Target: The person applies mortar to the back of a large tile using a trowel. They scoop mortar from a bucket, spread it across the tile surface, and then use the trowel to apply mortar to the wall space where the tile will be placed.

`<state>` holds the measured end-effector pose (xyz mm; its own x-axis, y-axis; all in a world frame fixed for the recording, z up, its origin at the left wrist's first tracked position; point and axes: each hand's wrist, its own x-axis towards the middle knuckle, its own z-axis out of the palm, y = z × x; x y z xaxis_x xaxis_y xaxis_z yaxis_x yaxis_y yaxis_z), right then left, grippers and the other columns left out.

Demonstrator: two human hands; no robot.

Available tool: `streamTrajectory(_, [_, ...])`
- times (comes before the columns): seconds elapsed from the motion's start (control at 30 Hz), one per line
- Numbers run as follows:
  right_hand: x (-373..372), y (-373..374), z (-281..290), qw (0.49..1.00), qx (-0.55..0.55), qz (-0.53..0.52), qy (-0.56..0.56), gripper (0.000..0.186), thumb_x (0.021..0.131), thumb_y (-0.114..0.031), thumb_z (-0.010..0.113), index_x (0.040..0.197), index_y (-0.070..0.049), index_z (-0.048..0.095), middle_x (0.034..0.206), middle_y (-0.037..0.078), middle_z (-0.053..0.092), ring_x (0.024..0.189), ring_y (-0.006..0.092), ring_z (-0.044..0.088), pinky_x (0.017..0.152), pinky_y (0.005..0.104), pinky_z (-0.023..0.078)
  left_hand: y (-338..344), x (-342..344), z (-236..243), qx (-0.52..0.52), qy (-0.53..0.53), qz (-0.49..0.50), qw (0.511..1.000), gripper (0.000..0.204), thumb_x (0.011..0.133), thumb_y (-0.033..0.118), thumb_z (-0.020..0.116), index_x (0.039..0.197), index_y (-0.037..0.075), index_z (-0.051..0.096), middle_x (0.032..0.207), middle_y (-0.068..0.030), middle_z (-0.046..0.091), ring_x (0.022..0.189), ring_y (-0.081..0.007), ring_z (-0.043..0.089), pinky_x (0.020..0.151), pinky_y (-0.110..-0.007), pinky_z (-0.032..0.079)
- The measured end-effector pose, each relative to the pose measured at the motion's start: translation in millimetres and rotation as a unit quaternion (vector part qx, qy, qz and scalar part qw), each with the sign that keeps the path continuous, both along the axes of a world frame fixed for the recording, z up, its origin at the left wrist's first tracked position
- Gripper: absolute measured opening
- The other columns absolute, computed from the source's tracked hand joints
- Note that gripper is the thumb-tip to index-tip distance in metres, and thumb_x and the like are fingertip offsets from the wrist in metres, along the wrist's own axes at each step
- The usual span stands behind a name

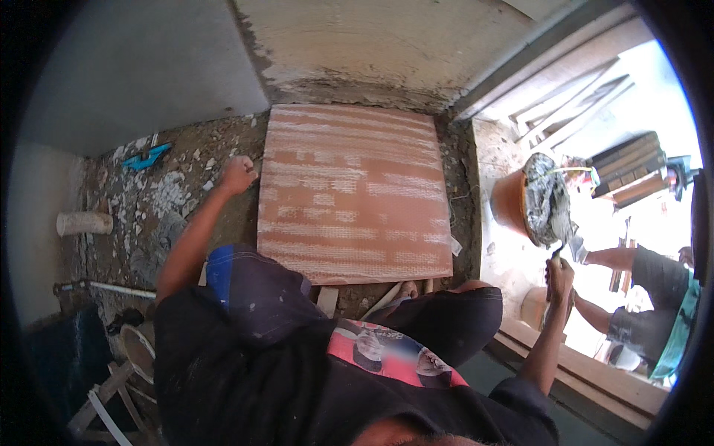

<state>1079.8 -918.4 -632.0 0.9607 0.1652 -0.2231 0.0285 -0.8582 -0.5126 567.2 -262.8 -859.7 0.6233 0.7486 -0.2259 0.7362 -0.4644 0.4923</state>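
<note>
A large square tile [353, 195], back side up with white streaks, lies on the rough ground before me. My left hand [239, 175] is curled closed beside its left edge, with nothing visible in it. On the far right, my right hand [560, 279] grips a trowel [557, 251] by the handle. The trowel's blade is at the lip of a tilted-looking orange bucket [509, 201] of wet grey mortar [543, 193], partly hidden in it.
Rubble [171, 193], a blue tool [145, 157], a white cylinder [83, 223] and pipe [126, 290] lie left. Walls [186, 52] border the far side. Right are a doorway sill [580, 372], stacked boards [628, 167] and another person's legs [613, 260].
</note>
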Motion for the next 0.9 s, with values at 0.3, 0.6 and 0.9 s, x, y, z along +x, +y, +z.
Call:
streamTrajectory(0.3, [-111, 150, 51, 0.982, -0.092, 0.156, 0.054, 0.034, 0.071, -0.013, 0.078, 0.099, 0.003, 0.066, 0.075, 0.007, 0.063, 0.058, 0.0124, 0.057, 0.054, 0.0294, 0.047, 15, -150, -148, 0.032, 0.207, 0.193, 0.959, 0.046, 0.083, 0.033, 0.068, 0.119, 0.005, 0.059, 0.125, -0.0220, 0.057, 0.120, -0.0401, 0.053, 0.100, -0.049, 0.044])
streamTrajectory(0.6, [-146, 393, 4, 0.830, -0.131, 0.542, -0.035, 0.039, 0.080, -0.033, 0.073, 0.107, -0.006, 0.065, 0.097, 0.022, 0.067, 0.094, 0.0394, 0.065, 0.078, 0.0455, 0.051, -53, -87, -124, -0.068, 0.137, 0.304, 0.940, 0.105, 0.085, 0.065, 0.055, 0.154, 0.006, 0.002, 0.161, -0.0201, -0.003, 0.148, -0.0366, -0.008, 0.114, -0.062, 0.004])
streamTrajectory(0.9, [-173, 631, -126, 0.713, -0.183, 0.677, -0.001, 0.038, 0.088, -0.036, 0.063, 0.103, -0.001, 0.065, 0.098, 0.026, 0.067, 0.092, 0.0385, 0.066, 0.080, 0.0477, 0.051, -67, -101, -154, 0.036, 0.171, 0.255, 0.951, 0.110, 0.083, 0.075, 0.046, 0.154, 0.006, -0.002, 0.160, -0.0197, -0.008, 0.148, -0.0382, -0.010, 0.113, -0.063, -0.001])
